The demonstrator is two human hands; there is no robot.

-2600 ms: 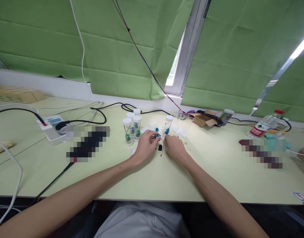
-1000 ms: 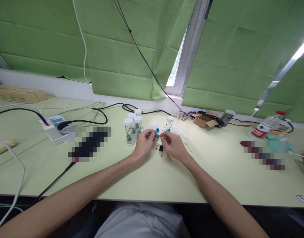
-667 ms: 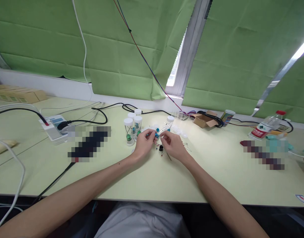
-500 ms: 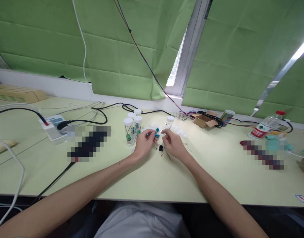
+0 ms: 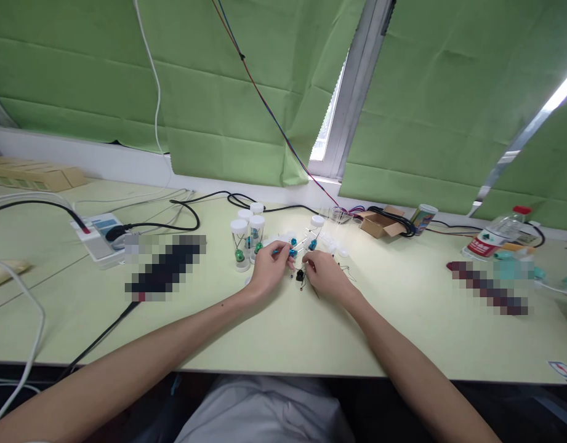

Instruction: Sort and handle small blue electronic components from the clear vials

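Note:
My left hand (image 5: 270, 266) is closed in a pinch on a small blue part with thin metal leads (image 5: 292, 252). Beside it, my right hand (image 5: 328, 272) has its fingers drawn together low over the table; what they hold, if anything, is too small to make out. A small black piece (image 5: 300, 275) lies between the hands, with thin wires around it. Clear vials with white caps (image 5: 239, 246) stand left of my left hand, some with green parts and bent leads inside. Another capped vial (image 5: 317, 226) with a blue part stands behind my right hand.
A power strip (image 5: 101, 237) with plugs and black cables lies left. Behind on the right are an open cardboard box (image 5: 382, 223), a printed can (image 5: 424, 218) and a water bottle (image 5: 495, 237). Two blurred objects lie on the table. Another person's hand shows at the right edge.
My right hand has moved slightly down and away from the blue part at my left fingertips, uncovering the blue part in the vial behind. My left hand stays nearly still.

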